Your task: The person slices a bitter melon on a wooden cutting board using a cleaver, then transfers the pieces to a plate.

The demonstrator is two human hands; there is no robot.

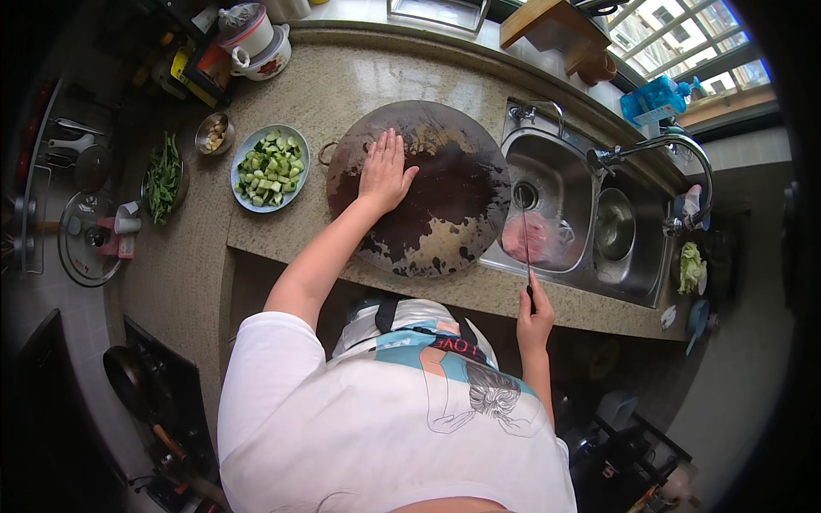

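My left hand [385,172] lies flat, palm down, on the left part of a large round cutting board [449,186] with dark wet patches. A knife [527,240] is in my right hand [535,314], held by its black handle at the counter's front edge, its thin blade pointing away over the left sink basin. Behind the blade, a piece of raw meat in a clear plastic bag [542,238] rests in that basin. Left of the board stands a light blue plate [238,199] of chopped cucumber.
A metal bowl of garlic [205,142] and a container of green leafy vegetables [163,179] stand at the left. The double sink [580,256] adjoins the board, with a curved faucet [702,170] over it and a metal bowl [614,224] in its right basin. Lidded pots [266,63] stand at the back left.
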